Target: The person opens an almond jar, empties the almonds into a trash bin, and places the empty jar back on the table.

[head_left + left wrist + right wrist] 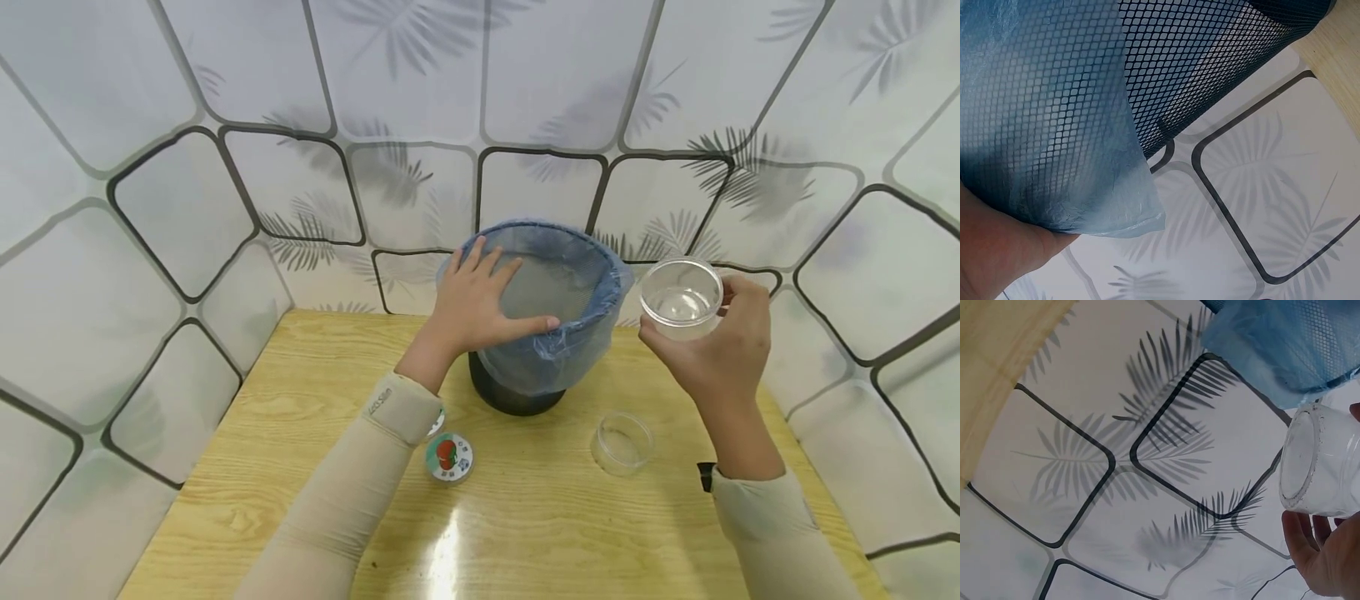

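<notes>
My right hand grips a clear round jar from its side, up at the right of a mesh bin. Nothing shows inside the jar, and its base faces left in the right wrist view. The bin is dark and lined with a thin blue plastic bag folded over its rim. Across the bin's near left rim lies my left hand, fingers straight and spread, thumb stretched along the bag. In the left wrist view the thumb is at the bag's edge.
A second clear jar stands on the wooden table, in front of the bin to the right. Left of it lies a round lid with a red tomato picture; another lid is partly hidden by my left sleeve. Patterned cloth walls enclose the table.
</notes>
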Action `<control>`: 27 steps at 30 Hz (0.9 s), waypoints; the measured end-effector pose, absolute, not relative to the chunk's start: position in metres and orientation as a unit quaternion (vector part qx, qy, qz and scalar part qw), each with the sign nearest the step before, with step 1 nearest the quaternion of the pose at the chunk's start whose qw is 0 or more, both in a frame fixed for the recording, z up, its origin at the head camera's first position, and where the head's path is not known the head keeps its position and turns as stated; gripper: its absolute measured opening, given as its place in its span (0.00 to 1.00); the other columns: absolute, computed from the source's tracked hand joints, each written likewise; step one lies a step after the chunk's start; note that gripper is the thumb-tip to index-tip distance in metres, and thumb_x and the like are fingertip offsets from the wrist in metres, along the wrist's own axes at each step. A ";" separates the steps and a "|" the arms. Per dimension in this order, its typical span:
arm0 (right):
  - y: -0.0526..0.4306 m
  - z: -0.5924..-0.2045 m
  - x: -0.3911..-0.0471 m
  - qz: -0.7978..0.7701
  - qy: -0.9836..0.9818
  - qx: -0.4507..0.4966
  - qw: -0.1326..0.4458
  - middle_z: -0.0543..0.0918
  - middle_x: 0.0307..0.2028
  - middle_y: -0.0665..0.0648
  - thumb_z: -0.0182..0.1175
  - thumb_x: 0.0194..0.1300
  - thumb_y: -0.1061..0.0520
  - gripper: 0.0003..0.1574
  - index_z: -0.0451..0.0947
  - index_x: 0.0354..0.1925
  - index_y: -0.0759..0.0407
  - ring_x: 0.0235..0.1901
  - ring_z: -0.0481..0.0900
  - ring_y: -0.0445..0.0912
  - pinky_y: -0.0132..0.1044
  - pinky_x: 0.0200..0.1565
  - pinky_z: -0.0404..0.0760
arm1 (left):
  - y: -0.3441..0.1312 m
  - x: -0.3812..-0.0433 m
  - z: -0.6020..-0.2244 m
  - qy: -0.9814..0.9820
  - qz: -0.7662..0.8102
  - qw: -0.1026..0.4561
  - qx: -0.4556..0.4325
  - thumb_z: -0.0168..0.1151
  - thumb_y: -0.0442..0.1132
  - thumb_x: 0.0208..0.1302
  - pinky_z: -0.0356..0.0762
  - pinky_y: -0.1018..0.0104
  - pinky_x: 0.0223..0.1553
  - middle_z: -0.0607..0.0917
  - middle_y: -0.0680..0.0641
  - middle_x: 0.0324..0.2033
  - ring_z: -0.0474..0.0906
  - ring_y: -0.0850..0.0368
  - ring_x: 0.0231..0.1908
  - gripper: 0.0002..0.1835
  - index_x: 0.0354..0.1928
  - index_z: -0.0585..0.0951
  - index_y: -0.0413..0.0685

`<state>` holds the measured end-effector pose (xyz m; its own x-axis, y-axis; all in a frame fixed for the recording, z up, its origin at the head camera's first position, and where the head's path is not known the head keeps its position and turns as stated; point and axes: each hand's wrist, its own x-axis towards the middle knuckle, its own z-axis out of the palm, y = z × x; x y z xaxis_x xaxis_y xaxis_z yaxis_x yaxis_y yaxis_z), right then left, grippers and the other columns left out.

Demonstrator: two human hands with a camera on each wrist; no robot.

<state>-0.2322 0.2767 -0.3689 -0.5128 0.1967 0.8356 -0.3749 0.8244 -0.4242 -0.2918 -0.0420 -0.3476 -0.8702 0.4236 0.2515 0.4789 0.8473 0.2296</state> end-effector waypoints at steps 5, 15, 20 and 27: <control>0.284 -0.384 -0.225 0.283 -0.835 0.027 0.471 0.80 0.46 0.71 0.79 0.38 0.42 0.55 0.74 0.59 0.72 0.42 0.78 0.61 0.34 0.43 0.70 | -0.042 -0.292 -0.347 -0.956 -0.142 0.097 -0.236 0.50 0.88 0.57 0.34 0.33 0.83 0.59 0.41 0.83 0.37 0.38 0.86 0.60 0.84 0.61 0.60; 0.299 -0.416 -0.215 0.281 -0.872 0.001 0.401 0.80 0.44 0.70 0.86 0.38 0.49 0.54 0.73 0.58 0.71 0.38 0.79 0.58 0.37 0.38 0.71 | -0.042 -0.292 -0.348 -0.955 -0.142 0.103 -0.241 0.51 0.87 0.58 0.36 0.33 0.83 0.60 0.41 0.83 0.38 0.38 0.86 0.60 0.84 0.62 0.59; 0.305 -0.432 -0.212 0.293 -0.887 -0.006 0.356 0.80 0.43 0.67 0.87 0.37 0.52 0.52 0.73 0.55 0.70 0.39 0.78 0.57 0.45 0.37 0.72 | -0.042 -0.292 -0.348 -0.954 -0.146 0.106 -0.241 0.51 0.87 0.58 0.36 0.32 0.83 0.60 0.40 0.83 0.38 0.37 0.86 0.59 0.84 0.62 0.58; 0.313 -0.449 -0.213 0.302 -0.904 -0.023 0.303 0.79 0.42 0.67 0.87 0.38 0.50 0.51 0.72 0.55 0.69 0.38 0.77 0.57 0.50 0.39 0.73 | -0.042 -0.291 -0.347 -0.955 -0.144 0.102 -0.240 0.51 0.87 0.58 0.35 0.33 0.83 0.60 0.40 0.83 0.38 0.37 0.86 0.60 0.84 0.62 0.58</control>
<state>-0.2126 0.3130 -0.4487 -0.8155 0.2236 0.5339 -0.1417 0.8172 -0.5587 -0.2914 -0.0419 -0.3473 -0.8639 0.4291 0.2638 0.4879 0.8430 0.2266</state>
